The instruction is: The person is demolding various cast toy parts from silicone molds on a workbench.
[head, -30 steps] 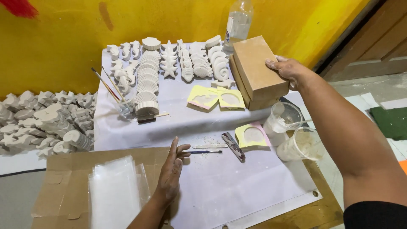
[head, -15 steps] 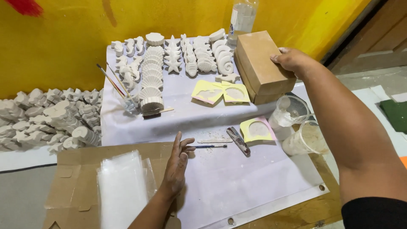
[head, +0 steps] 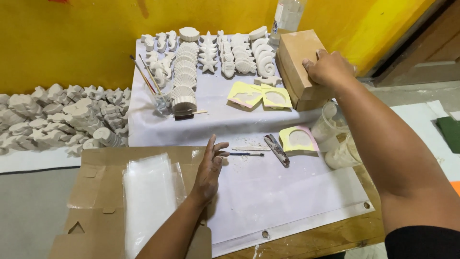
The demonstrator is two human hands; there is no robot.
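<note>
A wooden worktop [head: 335, 240] shows at the near edge, and a white sheet [head: 287, 201] with metal eyelets covers most of it. On the sheet lie rows of white plaster figures [head: 211, 52] in shell, starfish and seahorse shapes, three yellow moulds [head: 261, 96], a small brush [head: 247, 154], a dark flat tool [head: 278, 149] and some white crumbs. A brown box [head: 297, 62] stands at the far right, with clear plastic cups [head: 335, 134] near it. A flattened cardboard [head: 96, 211] lies at the left, with clear plastic bags [head: 148, 196] on it. More white plaster figures [head: 62, 115] are piled on the floor at the left.
</note>
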